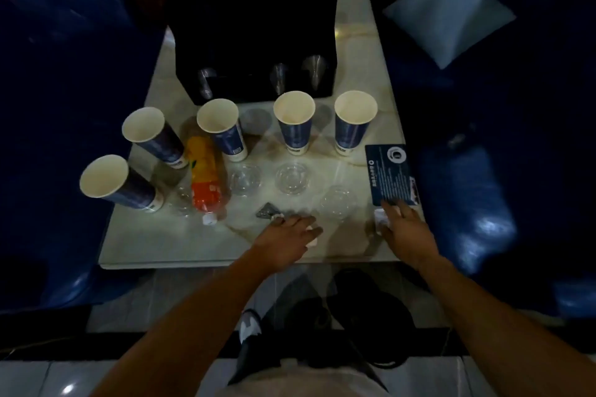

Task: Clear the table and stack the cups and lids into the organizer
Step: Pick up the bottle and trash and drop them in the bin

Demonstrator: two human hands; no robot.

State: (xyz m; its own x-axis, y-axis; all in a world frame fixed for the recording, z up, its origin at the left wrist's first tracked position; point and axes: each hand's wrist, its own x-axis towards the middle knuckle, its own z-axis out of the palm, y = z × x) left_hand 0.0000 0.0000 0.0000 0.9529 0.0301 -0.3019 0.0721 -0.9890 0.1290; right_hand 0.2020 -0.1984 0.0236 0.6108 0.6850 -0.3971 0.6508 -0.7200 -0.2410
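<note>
The clearing step is in hand: both hands gather trash at the near edge of the tabletop (167, 245). The left hand (287, 235) closes on white paper (312, 237). The right hand (403, 229) lies open over a wad (381, 215). Five cups (295, 126) and clear lids (292, 178) wait before the black organizer (254, 35). Next, toss the trash, then stack cups.

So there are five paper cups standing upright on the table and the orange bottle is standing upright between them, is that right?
Not quite. The head view shows five paper cups upright, but the orange bottle is lying on its side on the table.
</note>
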